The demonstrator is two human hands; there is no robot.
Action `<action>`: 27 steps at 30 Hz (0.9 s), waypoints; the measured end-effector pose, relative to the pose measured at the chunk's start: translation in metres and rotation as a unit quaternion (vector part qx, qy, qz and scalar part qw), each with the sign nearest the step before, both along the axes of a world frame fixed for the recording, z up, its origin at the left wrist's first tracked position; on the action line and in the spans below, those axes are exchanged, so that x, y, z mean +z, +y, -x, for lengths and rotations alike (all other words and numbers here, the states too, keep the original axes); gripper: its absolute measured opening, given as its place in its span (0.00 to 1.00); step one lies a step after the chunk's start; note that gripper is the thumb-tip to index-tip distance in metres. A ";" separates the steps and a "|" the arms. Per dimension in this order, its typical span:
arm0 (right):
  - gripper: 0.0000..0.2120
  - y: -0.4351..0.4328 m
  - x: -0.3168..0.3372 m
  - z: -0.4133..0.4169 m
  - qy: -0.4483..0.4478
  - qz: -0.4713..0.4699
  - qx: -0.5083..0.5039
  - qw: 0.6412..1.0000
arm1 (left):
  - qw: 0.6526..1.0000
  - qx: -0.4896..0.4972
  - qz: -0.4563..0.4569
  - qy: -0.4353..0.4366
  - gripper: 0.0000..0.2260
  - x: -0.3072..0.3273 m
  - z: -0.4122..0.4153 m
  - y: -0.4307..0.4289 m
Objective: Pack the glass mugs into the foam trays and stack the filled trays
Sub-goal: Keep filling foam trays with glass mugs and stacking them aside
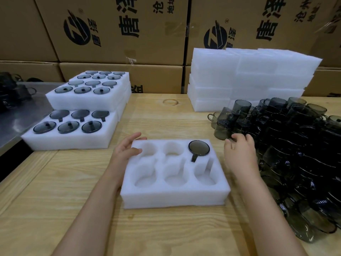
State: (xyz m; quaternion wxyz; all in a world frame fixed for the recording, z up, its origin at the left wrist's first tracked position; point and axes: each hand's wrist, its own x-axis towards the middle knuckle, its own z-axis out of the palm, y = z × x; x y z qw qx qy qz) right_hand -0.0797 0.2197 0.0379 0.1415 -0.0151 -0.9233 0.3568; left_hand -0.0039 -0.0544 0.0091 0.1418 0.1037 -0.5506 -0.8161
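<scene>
Our two bare forearms reach forward over the pale wooden tabletop (55,200), one on each side of the white foam tray with six round wells (173,196), whose long side runs left to right in front of us. The left grip (127,150) rests on the tray's far left corner with its fingers loose and spread, holding nothing and, we judge, steadying the foam. The right grip (239,150) has its fingers curled against the near left edge of the heap of smoky grey glass mugs (295,145); we cannot tell whether they have closed round a mug. One seated grey glass mug (199,148) fills the far right well, mouth up, with its handle lying in the slot that points toward us. The other five wells are bare. The heap lies to the right of the tray, so the right grip is the nearer one, and any mug lifted must travel left and go in with its handle along a slot. Filled foam trays (73,141) are stacked at the far left, and a pile of white foam blocks (239,74) stands behind the heap. Printed brown cardboard cartons (110,34) wall in the back.
</scene>
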 end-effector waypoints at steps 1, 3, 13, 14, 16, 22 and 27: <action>0.19 0.001 0.001 0.002 -0.046 -0.031 0.001 0.998 | 1.000 -0.002 0.000 0.000 0.24 0.000 0.000 0.000; 0.20 0.001 0.001 0.005 -0.113 -0.093 0.007 0.989 | 1.000 -0.007 0.000 -0.001 0.24 0.000 0.001 -0.001; 0.15 -0.003 0.003 0.000 -0.028 -0.202 -0.019 0.979 | 1.000 -0.008 -0.015 0.004 0.22 -0.002 0.002 -0.003; 0.16 -0.004 0.004 -0.001 -0.017 -0.200 -0.017 0.980 | 1.000 -0.006 -0.012 0.004 0.22 -0.002 0.002 -0.003; 0.16 -0.004 0.004 -0.001 0.013 -0.197 -0.014 0.980 | 1.000 -0.005 -0.009 0.003 0.22 -0.002 0.002 -0.003; 0.25 -0.004 -0.004 0.008 -0.066 -0.160 0.022 0.985 | 1.000 -0.014 -0.024 0.013 0.22 -0.001 0.003 -0.001; 0.23 -0.002 -0.009 0.010 -0.019 -0.189 0.013 0.982 | 1.000 -0.013 -0.026 0.011 0.23 0.001 0.002 0.001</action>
